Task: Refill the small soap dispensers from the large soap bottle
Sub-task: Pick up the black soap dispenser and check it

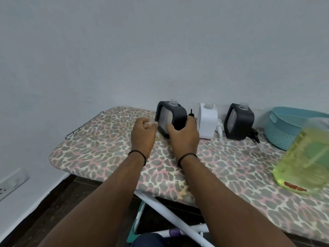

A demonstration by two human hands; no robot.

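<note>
Three small dispensers stand uncapped along the wall on the ironing board (99, 147): a black one (175, 113) at the left, a white one (207, 122) in the middle and another black one (239, 122) to the right. My right hand (184, 138) grips the left black dispenser, thumb on its front and fingers round its right side. A black pump head (191, 114) pokes up just behind those fingers. My left hand (143, 135) hovers beside the dispenser's left edge with its fingers curled, holding nothing I can see. The large soap bottle (302, 161), full of yellow-green liquid, stands at the right edge.
A teal woven basket (279, 132) sits at the back right behind the big bottle. A white pump (219, 129) and a black pump (254, 136) lie beside their dispensers. The board's wire rest (83, 124) marks its left end. Below is dark floor and the board's white legs (170, 214).
</note>
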